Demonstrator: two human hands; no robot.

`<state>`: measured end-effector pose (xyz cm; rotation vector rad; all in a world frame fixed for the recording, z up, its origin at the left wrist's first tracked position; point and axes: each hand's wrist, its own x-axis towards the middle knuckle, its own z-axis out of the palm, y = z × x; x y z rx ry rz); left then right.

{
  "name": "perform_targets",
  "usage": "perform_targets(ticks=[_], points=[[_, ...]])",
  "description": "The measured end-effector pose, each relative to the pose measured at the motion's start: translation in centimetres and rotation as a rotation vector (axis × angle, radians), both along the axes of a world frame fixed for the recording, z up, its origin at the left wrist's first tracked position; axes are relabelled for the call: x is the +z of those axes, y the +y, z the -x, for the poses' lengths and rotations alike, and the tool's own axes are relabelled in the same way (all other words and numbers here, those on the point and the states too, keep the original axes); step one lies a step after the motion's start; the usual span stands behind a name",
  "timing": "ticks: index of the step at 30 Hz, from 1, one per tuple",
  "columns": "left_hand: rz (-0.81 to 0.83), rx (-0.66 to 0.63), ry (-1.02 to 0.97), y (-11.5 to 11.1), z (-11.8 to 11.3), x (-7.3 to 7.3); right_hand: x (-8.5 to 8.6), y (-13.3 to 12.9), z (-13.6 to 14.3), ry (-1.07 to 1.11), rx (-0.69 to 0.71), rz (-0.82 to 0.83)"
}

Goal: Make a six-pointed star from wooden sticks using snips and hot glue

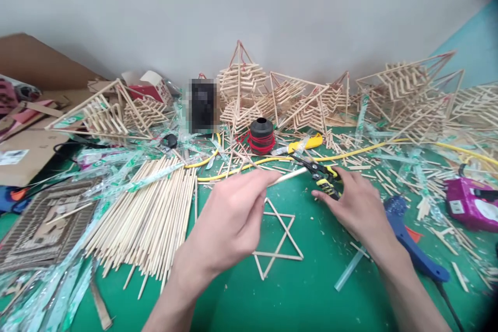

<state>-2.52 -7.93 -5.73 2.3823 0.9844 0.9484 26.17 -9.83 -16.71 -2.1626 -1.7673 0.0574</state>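
Both forearms reach in from the bottom edge over the green desk point(311, 290). The left hand point(229, 223) pinches a thin wooden stick point(290, 175) between thumb and forefinger, its free end pointing right toward the cutters point(322, 174). The right hand point(356, 202) lies on the yellow-and-black handles of those cutters, fingers curled around them; the blades stand slightly apart just beside the stick's tip. Under the hands lies a flat star of glued sticks point(278, 241), touching neither hand. A heap of loose sticks point(151, 218) spreads to the left, a blue glue gun point(408, 241) rests at the right wrist. A clean cut probably needs the stick held steady, square to the blades and pushed deep between them, with the left fingertips kept well back.
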Motion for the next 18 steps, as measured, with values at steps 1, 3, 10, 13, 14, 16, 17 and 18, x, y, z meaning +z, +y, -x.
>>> perform_targets(ticks=[1, 3, 10, 13, 14, 16, 17, 18], points=[[0.023, 0.001, 0.011, -0.5, 0.5, -1.2, -0.3, 0.0, 0.1, 0.011, 0.012, -0.031], [0.076, 0.053, 0.043, -1.3, 1.5, -3.5, -0.2, -0.2, 0.6, 0.083, 0.058, -0.166], [0.156, 0.092, 0.129, -2.6, 2.2, -8.4, 2.4, -3.8, 5.8, 0.376, 0.482, -0.233], [0.116, 0.117, 0.103, -2.8, 1.7, -9.1, 1.6, -5.1, 7.5, 0.386, 0.613, -0.16], [0.097, 0.122, 0.098, -2.9, 1.5, -9.1, 1.2, -5.3, 7.7, 0.381, 0.633, -0.166], [0.038, 0.134, 0.133, -3.2, 1.2, -9.2, 0.4, -5.4, 7.9, 0.373, 0.643, -0.181], [-0.006, 0.145, 0.169, -3.5, 1.0, -9.1, 0.1, -5.4, 7.9, 0.37, 0.636, -0.183], [-0.057, 0.152, 0.205, -3.8, 0.8, -9.1, -0.2, -5.3, 7.9, 0.365, 0.623, -0.185]])
